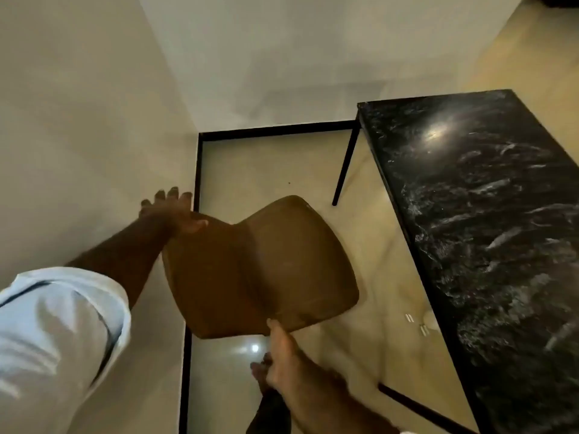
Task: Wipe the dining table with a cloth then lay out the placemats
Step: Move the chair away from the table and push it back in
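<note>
The person is holding a brown chair point(260, 270) just beside the dark marble worktop point(485, 214), on its left. The left hand point(172, 214) is lying on the chair edge farthest from the worktop, its fingers point(166, 197) spreading straight and the thumb resting on the chair's face. The right hand point(279, 349) is gripping the chair's near edge, thumb on top and fingers curling underneath. The worktop is standing to the right of both hands, its long axis running away from the person, so the right hand is nearer to it. No cloth or placemat is showing, so wiping is probably not yet starting; the chair seems to be getting cleared from the worktop's side first.
</note>
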`<state>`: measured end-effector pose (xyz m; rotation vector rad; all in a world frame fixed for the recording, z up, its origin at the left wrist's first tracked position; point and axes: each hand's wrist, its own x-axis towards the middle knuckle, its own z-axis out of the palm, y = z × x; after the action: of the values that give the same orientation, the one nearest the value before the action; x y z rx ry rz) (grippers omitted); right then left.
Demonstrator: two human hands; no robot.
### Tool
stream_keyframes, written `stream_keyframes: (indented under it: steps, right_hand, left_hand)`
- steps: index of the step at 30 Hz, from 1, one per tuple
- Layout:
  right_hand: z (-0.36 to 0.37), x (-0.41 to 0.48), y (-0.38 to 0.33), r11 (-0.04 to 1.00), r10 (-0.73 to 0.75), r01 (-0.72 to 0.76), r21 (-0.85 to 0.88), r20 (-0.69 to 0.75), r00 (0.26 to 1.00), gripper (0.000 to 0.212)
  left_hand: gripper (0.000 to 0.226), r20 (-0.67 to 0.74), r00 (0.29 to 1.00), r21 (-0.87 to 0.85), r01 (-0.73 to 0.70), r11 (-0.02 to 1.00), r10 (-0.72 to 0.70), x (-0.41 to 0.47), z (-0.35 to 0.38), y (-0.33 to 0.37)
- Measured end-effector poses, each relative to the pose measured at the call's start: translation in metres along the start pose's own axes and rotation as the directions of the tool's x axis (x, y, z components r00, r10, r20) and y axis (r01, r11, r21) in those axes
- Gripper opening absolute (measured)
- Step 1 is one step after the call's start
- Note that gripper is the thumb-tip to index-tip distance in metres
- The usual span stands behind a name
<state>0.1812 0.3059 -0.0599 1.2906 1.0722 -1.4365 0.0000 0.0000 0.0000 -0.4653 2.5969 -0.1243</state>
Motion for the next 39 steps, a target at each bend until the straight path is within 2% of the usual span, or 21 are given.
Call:
stream_keyframes:
  steps: [1,3,5,7,8,10,12,13,15,19,24,30,34,39]
  right_hand:
    - [0.012,0.009,0.001,0.999,0.031,-0.031,-0.019,-0.027,0.999,0.069]
    - [0.029,0.024,0.001,0.994,0.087,-0.088,-0.058,-0.024,0.996,0.072]
    - [0.044,0.04,-0.002,0.983,0.174,-0.173,0.059,-0.014,0.985,0.082]
    - [0.061,0.058,-0.002,0.96,0.211,-0.207,0.187,0.002,0.978,0.08]
    - [0.071,0.063,0.0,0.95,0.206,-0.206,0.233,0.025,0.978,0.075]
    - [0.082,0.073,0.007,0.926,0.159,-0.171,0.336,0.061,0.985,0.054]
    - [0.088,0.083,0.011,0.884,0.123,-0.148,0.444,0.086,0.989,0.032]
    - [0.09,0.083,0.009,0.869,0.113,-0.148,0.472,0.101,0.988,0.023]
    - [0.093,0.084,0.006,0.856,0.11,-0.156,0.493,0.121,0.987,0.011]
    - [0.102,0.09,0.004,0.871,0.112,-0.14,0.471,0.087,0.99,0.007]
    - [0.105,0.088,-0.015,0.888,0.044,-0.039,0.457,0.001,0.999,0.04]
    - [0.079,0.07,-0.052,0.835,-0.031,0.038,0.549,-0.023,0.999,0.043]
    - [0.052,0.079,-0.076,0.792,-0.045,0.069,0.607,-0.054,0.998,0.052]
    - [0.016,0.096,-0.098,0.742,-0.046,0.094,0.664,-0.09,0.995,0.056]
  left_hand:
    - [0.102,0.032,0.999,0.039,0.023,0.999,-0.025,0.01,-0.002,-0.006]
    - [0.095,0.071,0.993,-0.017,0.095,0.995,-0.094,0.035,0.0,-0.024]
    - [0.088,0.113,0.985,-0.15,0.146,0.978,-0.129,0.057,0.006,-0.041]
    - [0.08,0.187,0.978,-0.254,0.138,0.957,-0.092,0.077,0.014,-0.052]
    - [0.075,0.234,0.968,-0.336,0.171,0.926,-0.093,0.086,0.019,-0.053]
    - [0.061,0.329,0.934,-0.55,0.308,0.776,-0.137,0.095,0.032,-0.053]
    - [0.051,0.411,0.903,-0.654,0.389,0.648,-0.126,0.098,0.041,-0.049]
    - [0.049,0.429,0.897,-0.665,0.396,0.633,-0.111,0.099,0.042,-0.047]
    - [0.044,0.418,0.904,-0.679,0.377,0.63,-0.09,0.103,0.044,-0.047]
    - [0.03,0.321,0.946,-0.733,0.281,0.619,-0.05,0.113,0.043,-0.045]
    - [0.029,0.241,0.971,-0.763,0.19,0.617,-0.001,0.126,0.021,-0.02]
    - [0.031,0.21,0.976,-0.789,0.135,0.6,0.056,0.143,-0.006,0.031]
    - [0.01,0.189,0.974,-0.778,0.072,0.624,0.123,0.153,-0.02,0.086]
    - [0.026,0.194,0.962,-0.754,0.022,0.656,0.19,0.166,-0.029,0.15]
